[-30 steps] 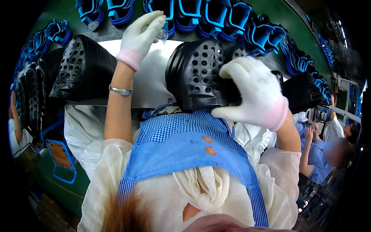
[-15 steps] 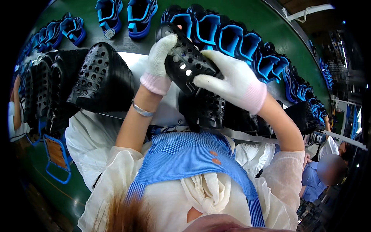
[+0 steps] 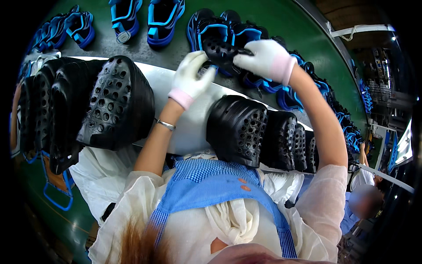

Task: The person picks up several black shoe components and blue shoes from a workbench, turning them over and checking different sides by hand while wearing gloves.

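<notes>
My right hand [image 3: 266,60], in a white glove with a pink cuff, grips one end of a black perforated plastic shoe insert [image 3: 216,49]. This insert is held up over the row of blue-and-black shoes, hiding part of them. Just left of and below it is my left hand [image 3: 190,78], gloved the same way, its thumb and fingers apart with nothing in them. Nested stacks of similar black inserts stand on the white table [image 3: 187,127]: a large stack [image 3: 115,103] to the left and another stack [image 3: 239,130] in front of me to the right.
Beyond the white table, a green surface carries several blue-and-black shoes [image 3: 165,22], with a long row [image 3: 303,83] curving off to the right. More insert stacks [image 3: 41,105] line the far left. A blue-framed stool [image 3: 57,185] stands lower left; a co-worker [image 3: 351,211] is at the right.
My hands have come apart. The left has let go of the insert, while the right has carried it farther away, toward the shoes. The insert stack at front right is now uncovered.
</notes>
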A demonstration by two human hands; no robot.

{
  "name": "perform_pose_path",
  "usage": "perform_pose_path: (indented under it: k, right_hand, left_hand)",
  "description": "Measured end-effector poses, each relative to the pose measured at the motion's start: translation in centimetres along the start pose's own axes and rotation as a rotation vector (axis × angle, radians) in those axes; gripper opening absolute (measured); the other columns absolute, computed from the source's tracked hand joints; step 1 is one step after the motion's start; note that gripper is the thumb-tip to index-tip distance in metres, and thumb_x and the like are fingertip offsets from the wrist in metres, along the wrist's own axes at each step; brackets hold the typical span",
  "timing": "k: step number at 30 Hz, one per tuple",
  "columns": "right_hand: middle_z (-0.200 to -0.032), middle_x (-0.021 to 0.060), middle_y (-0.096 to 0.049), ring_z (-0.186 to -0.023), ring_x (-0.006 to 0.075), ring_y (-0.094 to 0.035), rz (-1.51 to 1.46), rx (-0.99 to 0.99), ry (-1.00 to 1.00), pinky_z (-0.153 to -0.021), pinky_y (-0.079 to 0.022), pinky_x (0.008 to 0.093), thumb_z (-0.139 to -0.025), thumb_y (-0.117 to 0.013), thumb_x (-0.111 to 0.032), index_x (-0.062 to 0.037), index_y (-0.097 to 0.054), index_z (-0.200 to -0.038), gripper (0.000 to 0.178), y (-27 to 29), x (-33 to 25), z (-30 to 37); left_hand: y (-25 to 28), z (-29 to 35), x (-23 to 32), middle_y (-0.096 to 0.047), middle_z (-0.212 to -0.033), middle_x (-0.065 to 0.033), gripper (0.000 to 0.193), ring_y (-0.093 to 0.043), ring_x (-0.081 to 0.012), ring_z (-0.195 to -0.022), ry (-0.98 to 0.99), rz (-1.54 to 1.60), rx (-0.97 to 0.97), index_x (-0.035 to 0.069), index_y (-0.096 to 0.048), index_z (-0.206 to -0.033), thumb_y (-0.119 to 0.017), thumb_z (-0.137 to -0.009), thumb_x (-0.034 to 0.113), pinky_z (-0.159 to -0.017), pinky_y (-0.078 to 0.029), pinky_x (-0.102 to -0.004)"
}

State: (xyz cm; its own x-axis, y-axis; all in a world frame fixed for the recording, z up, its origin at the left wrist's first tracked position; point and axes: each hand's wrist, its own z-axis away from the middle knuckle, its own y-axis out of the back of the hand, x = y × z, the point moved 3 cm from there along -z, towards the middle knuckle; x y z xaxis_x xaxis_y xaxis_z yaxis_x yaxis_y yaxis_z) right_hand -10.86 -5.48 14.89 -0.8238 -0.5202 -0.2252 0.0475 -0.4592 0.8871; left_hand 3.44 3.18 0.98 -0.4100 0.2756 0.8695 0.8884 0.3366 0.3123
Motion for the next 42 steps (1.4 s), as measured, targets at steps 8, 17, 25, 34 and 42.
perform_pose_path:
  k: [8,17,25,34,42]
  right_hand:
    - [-0.086,0.0205,-0.067,-0.084,0.0350,-0.065,0.335,-0.016,-0.085,-0.077,-0.053,0.0406,-0.084,-0.046,-0.036,-0.0013,-0.071,-0.084,0.042,-1.5,-3.6,-7.5]
    - [-0.107,0.0061,-0.069,-0.099,0.0241,-0.067,0.471,-0.028,-0.166,-0.079,-0.053,0.0400,-0.078,-0.067,-0.017,-0.0156,-0.072,-0.104,0.026,-5.5,-3.7,-13.7]
    - [-0.101,0.0093,-0.070,-0.096,0.0275,-0.066,0.517,-0.013,-0.040,-0.075,-0.054,0.0411,-0.085,-0.059,-0.022,-0.0120,-0.073,-0.097,0.021,-4.6,-4.6,-13.3]
    - [-0.090,0.0162,-0.069,-0.087,0.0308,-0.067,0.305,0.368,-0.024,-0.074,-0.053,0.0399,-0.085,-0.050,-0.017,-0.0064,-0.071,-0.090,0.024,-6.3,-2.5,-15.7]
    - [-0.089,0.0140,-0.065,-0.080,0.0328,-0.065,0.511,0.266,0.508,-0.069,-0.052,0.0434,-0.084,-0.051,-0.020,-0.0139,-0.065,-0.090,0.015,-1.0,-2.9,-5.2]
  left_hand:
    - [-0.7,-1.9,-0.1,-0.060,-0.106,-0.0089,0.025,-0.056,-0.0320,-0.098,0.003,-0.316,-0.033,0.005,-0.061,-0.099,-0.065,-0.075,0.009,-0.084,-0.047,-0.0399]
    - [-0.6,-5.3,-0.2,-0.063,-0.103,-0.0126,0.033,-0.062,-0.0317,-0.095,0.347,-0.512,-0.496,0.007,-0.065,-0.100,-0.063,-0.079,0.032,-0.081,-0.050,-0.0415]
    - [-1.1,-6.9,-1.0,-0.071,-0.087,-0.0106,0.040,-0.067,-0.0292,-0.083,0.513,-0.652,-0.718,0.012,-0.073,-0.088,-0.059,-0.078,0.048,-0.078,-0.052,-0.0349]
    - [-1.1,-8.0,0.2,-0.071,-0.087,-0.0084,0.033,-0.068,-0.0240,-0.082,0.679,-0.657,-0.823,0.014,-0.073,-0.091,-0.060,-0.075,0.040,-0.077,-0.052,-0.0312]
    - [-0.5,-8.4,-0.2,-0.069,-0.088,-0.0134,0.042,-0.070,-0.0232,-0.074,0.684,-0.657,-0.819,0.000,-0.068,-0.098,-0.060,-0.077,0.035,-0.073,-0.053,-0.0345]
